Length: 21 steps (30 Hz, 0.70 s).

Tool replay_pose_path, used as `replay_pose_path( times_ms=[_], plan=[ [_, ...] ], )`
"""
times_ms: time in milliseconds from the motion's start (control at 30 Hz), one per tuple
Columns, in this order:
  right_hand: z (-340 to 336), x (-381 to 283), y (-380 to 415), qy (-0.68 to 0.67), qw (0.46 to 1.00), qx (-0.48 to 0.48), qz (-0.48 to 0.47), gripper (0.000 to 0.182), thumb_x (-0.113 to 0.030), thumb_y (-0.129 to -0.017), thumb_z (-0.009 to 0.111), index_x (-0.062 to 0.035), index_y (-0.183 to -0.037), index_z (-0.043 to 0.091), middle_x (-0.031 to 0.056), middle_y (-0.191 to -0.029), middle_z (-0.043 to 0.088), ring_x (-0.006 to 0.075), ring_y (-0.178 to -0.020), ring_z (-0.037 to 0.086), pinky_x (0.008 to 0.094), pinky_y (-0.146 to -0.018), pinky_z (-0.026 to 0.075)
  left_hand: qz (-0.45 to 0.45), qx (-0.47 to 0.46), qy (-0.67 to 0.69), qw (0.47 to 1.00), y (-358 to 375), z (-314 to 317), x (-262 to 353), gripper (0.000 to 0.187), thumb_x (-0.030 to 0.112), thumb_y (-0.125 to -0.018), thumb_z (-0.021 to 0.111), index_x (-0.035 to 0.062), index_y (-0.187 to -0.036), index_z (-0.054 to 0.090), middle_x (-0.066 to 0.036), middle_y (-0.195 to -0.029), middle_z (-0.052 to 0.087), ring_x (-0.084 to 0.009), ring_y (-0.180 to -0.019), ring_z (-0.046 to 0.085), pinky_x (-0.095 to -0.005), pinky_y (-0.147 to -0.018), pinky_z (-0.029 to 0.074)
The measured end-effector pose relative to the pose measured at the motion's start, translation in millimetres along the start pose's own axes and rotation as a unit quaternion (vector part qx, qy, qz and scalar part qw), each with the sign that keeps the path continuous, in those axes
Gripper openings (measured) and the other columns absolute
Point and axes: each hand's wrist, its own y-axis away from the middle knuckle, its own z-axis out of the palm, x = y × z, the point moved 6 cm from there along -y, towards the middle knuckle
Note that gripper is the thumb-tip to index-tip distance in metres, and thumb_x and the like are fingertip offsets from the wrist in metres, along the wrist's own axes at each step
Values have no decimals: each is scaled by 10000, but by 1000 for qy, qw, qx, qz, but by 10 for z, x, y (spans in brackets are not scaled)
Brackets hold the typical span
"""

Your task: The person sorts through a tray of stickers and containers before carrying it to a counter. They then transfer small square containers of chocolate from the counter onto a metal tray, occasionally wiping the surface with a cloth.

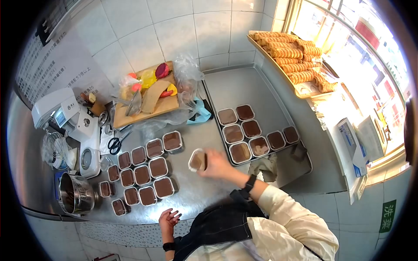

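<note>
At the front edge of the steel counter (191, 195), the left hand (169, 221) hangs with fingers loosely bent and a little apart, nothing visible in it. Farther out, the right hand (214, 164) is curled around one side of a clear, square-cornered tub (197, 159), which is between the counter's rows and the tray; whether its base touches the steel I cannot tell. Light pressure on the side walls probably suits thin plastic best, and a level wrist should spare the pale brown surface.

Leftward, filled tubs (163, 187) stand in loose rows, their tops flat and dark brown. A crumpled cloth (265, 167) lies by the near end of the shallow metal tray (233, 85), where more tubs (233, 133) sit close together, some tops smooth, others patchy tan. Farther off are a pale wooden board (167, 105) amid wrinkled film and ridged golden rolls (287, 52) stacked by the window.
</note>
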Motion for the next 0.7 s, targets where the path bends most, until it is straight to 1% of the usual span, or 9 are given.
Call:
replay_pose_path(
  times_ms=[67, 100, 133, 167, 267, 400, 467, 633, 700],
  plan=[
    [-554, 168, -15, -33, 996, 80, 14, 820, -354, -533, 775, -6, -1179, 409, 181, -1010, 552, 308, -917, 572, 359, -773, 480, 5, 6, 3, 1000, 14, 8, -23, 291, 202, -864, 417, 21, -1066, 522, -203, -907, 637, -272, -705, 654, -269, -519, 486],
    [-860, 291, -2, -76, 990, 93, 75, 802, -361, -552, 772, -16, -1180, 412, 169, -1039, 548, 296, -965, 556, 364, -829, 458, 13, 10, 5, 1000, 15, 2, -20, 290, 207, -864, 422, 22, -1062, 525, -197, -905, 638, -266, -699, 653, -266, -519, 483],
    [-1097, 498, -28, -8, 983, 173, 62, 731, -358, -574, 738, 17, -1128, 445, 192, -1050, 544, 325, -979, 543, 389, -844, 446, 12, 10, 5, 1000, 14, -1, -25, 290, 207, -864, 422, 22, -1062, 525, -197, -905, 638, -266, -699, 653, -266, -519, 483],
    [-1309, 759, -62, 0, 974, 189, 124, 761, -366, -584, 730, 6, -1175, 428, 191, -1102, 527, 319, -1045, 515, 420, -900, 404, 11, 15, 2, 1000, 12, -9, -30, 291, 214, -865, 420, 24, -1058, 528, -190, -904, 640, -261, -698, 653, -264, -519, 481],
    [-1826, 1453, -79, 54, 943, 195, 263, 867, -441, -614, 694, 32, -1255, 354, 230, -1219, 452, 343, -1134, 454, 415, -945, 373, 9, 21, -6, 1000, 3, -13, -32, 294, 220, -867, 414, 27, -1056, 529, -179, -901, 643, -254, -697, 653, -263, -518, 478],
    [-1885, 2255, -132, 77, 928, 161, 328, 964, -512, -600, 684, 37, -1290, 294, 228, -1257, 428, 341, -1159, 442, 414, -958, 363, 3, 26, -21, 999, 11, -6, -7, 296, 217, -863, 407, 29, -1057, 527, -172, -899, 645, -248, -704, 655, -261, -514, 471],
    [-1842, 2468, -126, 72, 924, 156, 341, 965, -517, -599, 685, 43, -1284, 300, 229, -1252, 435, 338, -1156, 447, 420, -959, 361, -3, 19, -29, 999, 0, -22, -21, 304, 226, -831, 428, 50, -1065, 510, -161, -920, 635, -280, -759, 647, -271, -531, 456],
    [-1789, 2414, -28, 62, 919, 137, 365, 952, -530, -603, 680, 57, -1264, 329, 229, -1238, 454, 333, -1155, 452, 445, -955, 354, -2, 14, -21, 1000, 46, 9, 12, 296, 217, -830, 431, 57, -1065, 514, -153, -929, 634, -264, -779, 646, -273, -553, 471],
    [-1772, 2341, 16, 72, 911, 96, 396, 985, -538, -598, 683, 58, -1288, 312, 230, -1266, 435, 338, -1176, 436, 452, -955, 353, -2, 16, -16, 1000, 47, 13, 12, 295, 215, -830, 431, 58, -1065, 515, -152, -924, 636, -264, -773, 647, -273, -549, 471]
  ],
)
